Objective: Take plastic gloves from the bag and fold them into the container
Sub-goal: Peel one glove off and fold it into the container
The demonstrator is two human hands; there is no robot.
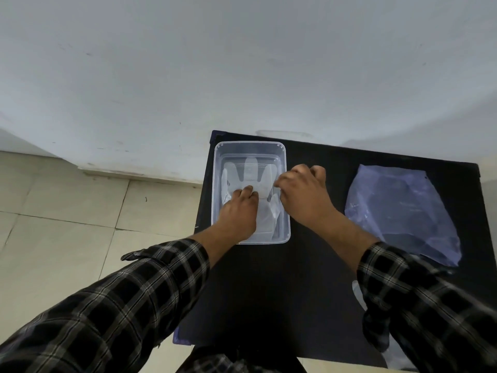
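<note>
A clear plastic container (218,157) stands on the left part of a black table (269,292). Inside it lies a transparent plastic glove (248,170), fingers spread toward the far wall. My left hand (239,211) is inside the container with its fingertips pressing on the glove's palm. My right hand (304,195) reaches over the container's right rim and pinches the glove's right edge between thumb and fingers. The bluish plastic bag (400,211) lies flat on the table to the right.
The table stands against a white wall (242,63), with tiled floor (67,224) to the left. A scrap of clear plastic (359,292) shows by my right sleeve near the table's front right.
</note>
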